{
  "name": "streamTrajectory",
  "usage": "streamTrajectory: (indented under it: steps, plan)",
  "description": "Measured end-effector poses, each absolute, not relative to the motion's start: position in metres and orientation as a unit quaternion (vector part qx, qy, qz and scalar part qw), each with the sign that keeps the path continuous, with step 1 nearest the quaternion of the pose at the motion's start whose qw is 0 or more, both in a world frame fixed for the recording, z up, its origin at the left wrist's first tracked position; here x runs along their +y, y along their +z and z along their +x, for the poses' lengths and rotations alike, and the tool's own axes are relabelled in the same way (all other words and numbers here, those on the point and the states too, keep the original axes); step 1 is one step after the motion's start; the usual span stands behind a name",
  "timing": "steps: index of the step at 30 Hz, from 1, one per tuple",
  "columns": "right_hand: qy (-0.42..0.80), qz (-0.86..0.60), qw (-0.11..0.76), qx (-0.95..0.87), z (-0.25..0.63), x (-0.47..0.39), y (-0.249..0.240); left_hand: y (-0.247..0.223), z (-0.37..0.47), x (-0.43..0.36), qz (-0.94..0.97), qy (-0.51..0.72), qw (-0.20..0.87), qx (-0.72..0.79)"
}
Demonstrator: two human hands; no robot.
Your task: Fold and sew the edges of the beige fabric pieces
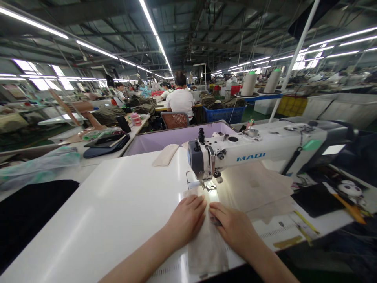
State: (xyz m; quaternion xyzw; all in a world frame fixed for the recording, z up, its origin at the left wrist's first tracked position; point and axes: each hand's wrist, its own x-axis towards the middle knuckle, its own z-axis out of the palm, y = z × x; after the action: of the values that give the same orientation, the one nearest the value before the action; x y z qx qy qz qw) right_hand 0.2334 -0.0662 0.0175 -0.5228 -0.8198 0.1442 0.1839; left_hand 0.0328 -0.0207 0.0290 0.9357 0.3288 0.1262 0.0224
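Note:
A strip of beige fabric [206,251] runs from the table's front edge up to the needle area of a white sewing machine [253,145]. My left hand [190,212] lies on the fabric's left side, fingers flat and extended, just short of the presser foot [210,186]. On the right side of the strip my right hand [231,224] is curled, its fingertips touching the fabric edge. Under its fingers shows a small dark grey object [216,221], mostly hidden, its kind unclear. The machine's lamp lights the cloth around the foot.
Beige fabric pieces [256,188] lie under the machine arm, and a folded piece [165,155] rests at the table's far edge. Behind stands a lilac-lined bin [165,139]. A yellow tape measure [306,228] and black cloth [318,198] lie right. A seated person [180,100] is ahead.

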Motion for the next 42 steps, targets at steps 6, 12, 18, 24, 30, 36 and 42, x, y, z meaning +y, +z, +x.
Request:
streamTrajectory:
  steps: [6,12,18,24,30,36,42]
  plan:
    - [0.143,-0.532,0.173,-0.817,0.231,-0.053,0.021,0.032,0.032,-0.009,0.937,0.119,0.029,0.326]
    - [0.135,-0.53,0.171,-0.819,0.228,-0.029,0.027,0.035,0.032,0.016,0.933,0.116,0.024,0.341]
    - [0.126,-0.531,0.176,-0.819,0.227,-0.025,0.028,0.034,0.034,0.021,0.924,0.12,0.018,0.362]
    - [0.132,-0.531,0.18,-0.818,0.226,-0.026,0.025,0.004,0.029,0.017,0.909,0.154,-0.009,0.388]
    - [0.131,-0.532,0.178,-0.817,0.224,-0.025,0.028,0.0,0.028,0.022,0.911,0.118,-0.022,0.396]
    - [0.133,-0.531,0.167,-0.82,0.226,-0.052,0.023,0.008,0.027,-0.013,0.925,0.104,-0.024,0.364]
    - [0.129,-0.527,0.171,-0.823,0.23,-0.084,0.016,0.015,0.025,-0.05,0.93,0.118,0.004,0.349]
